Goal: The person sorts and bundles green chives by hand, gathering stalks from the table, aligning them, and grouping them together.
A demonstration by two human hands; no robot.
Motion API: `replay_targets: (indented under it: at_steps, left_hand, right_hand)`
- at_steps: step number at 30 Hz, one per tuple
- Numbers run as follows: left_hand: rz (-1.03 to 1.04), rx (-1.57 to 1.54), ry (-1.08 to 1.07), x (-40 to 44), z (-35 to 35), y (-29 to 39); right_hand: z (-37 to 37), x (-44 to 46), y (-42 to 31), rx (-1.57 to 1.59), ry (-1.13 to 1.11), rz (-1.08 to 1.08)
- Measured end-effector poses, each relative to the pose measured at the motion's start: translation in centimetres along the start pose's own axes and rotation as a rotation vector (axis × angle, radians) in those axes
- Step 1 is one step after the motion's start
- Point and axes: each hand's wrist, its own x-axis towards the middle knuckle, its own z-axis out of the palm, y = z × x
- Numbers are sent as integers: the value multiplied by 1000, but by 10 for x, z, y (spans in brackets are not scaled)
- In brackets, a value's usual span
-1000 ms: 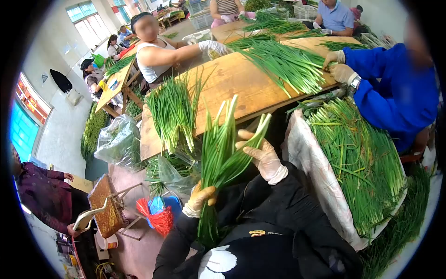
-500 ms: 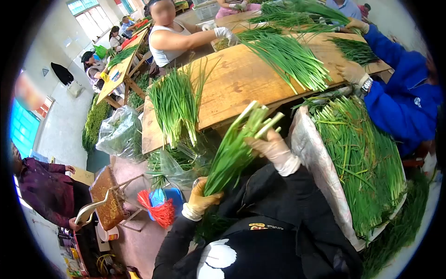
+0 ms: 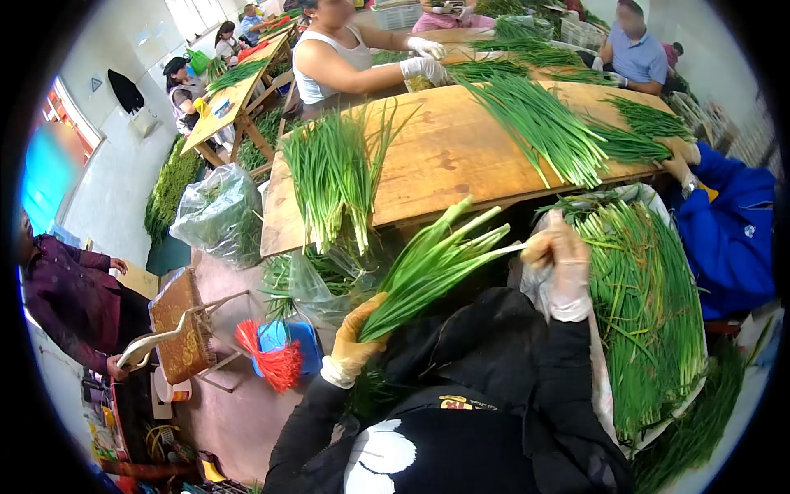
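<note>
My left hand (image 3: 356,336), gloved, is wrapped round the leafy part of a bunch of garlic chives (image 3: 436,267). The pale stem ends fan out up and to the right. At the right of these ends, my gloved right hand (image 3: 563,265) is closed, its fingertips pinching the end of a chive stalk that stretches out from the bunch. Just right of that hand lies a big heap of garlic chives (image 3: 638,313) on a whitish sack (image 3: 607,387). Ahead, on the wooden table (image 3: 444,156), rest a left pile (image 3: 333,185) and a right pile of chives (image 3: 539,123).
A person in blue (image 3: 728,239) works at the right, hands on chives at the table edge. Across the table sits a person in a white top (image 3: 341,62). To the left are a plastic bag (image 3: 218,214), a stool (image 3: 177,325) and a blue basket (image 3: 300,346) with red ties (image 3: 276,362).
My right hand has moved right, away from the bunch, drawing out a stalk end. The bunch tilts further right. The person in blue has leaned lower, and the view has shifted slightly.
</note>
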Motion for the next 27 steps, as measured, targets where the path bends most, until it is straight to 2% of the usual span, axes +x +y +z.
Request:
replay_targets:
  at_steps: [1,3,4,5,6,7,10,12,14,16,17,18,19,20,21,22,23,24,27]
  left_hand:
    - [11,-3,6,-1,0,-1]
    - [178,236,-108,2,-4,4]
    - [206,351,-73,-1,-5,-1]
    - [149,276,-81,-1,-7,1]
    - [186,389,-95,-1,-4,4]
    - [178,478,-193,3,-1,7]
    - [-14,159,-170,-3,11,18]
    - [-38,230,-157,-4,11,22]
    - [-41,257,-135,-4,11,20]
    - [-304,146,21,-8,20,41]
    - [-314,150,8,-9,15,36]
    - [-109,144,15,-10,6,25]
    - [95,124,16,-8,-2,14]
    - [259,289,41,-7,-12,8]
    - [306,313,102,-11,-8,17]
    - [429,385,115,-10,-19,5]
    - [553,456,136,-9,-29,-7]
    - [581,487,173,-9,-26,-5]
    - [654,527,210,-4,-22,2]
  right_hand:
    - [6,3,-15,79,53,-141]
    - [26,0,-42,-303,2,-237]
    - [31,2,-44,-359,-87,-230]
    - [37,4,-40,-264,-159,-297]
    - [68,11,-42,-184,-344,-414]
    - [90,0,-53,-219,-468,-488]
    - [152,-4,-84,-405,-809,-829]
    - [189,-2,-125,-615,-944,-1097]
    - [216,-6,-143,-689,-957,-1154]
    - [213,1,-122,-849,-995,-1039]
    - [213,5,-111,-933,-1011,-984]
    - [198,18,-88,-846,-1099,-860]
    - [179,30,-67,-551,-1082,-633]
    - [159,37,-49,-502,-841,-515]
    - [139,44,-31,-411,-602,-398]
    - [125,44,-18,-318,-289,-421]
    - [109,43,-12,-249,-181,-281]
    - [100,36,-6,-78,-182,-252]
    - [85,34,8,-623,-273,-636]
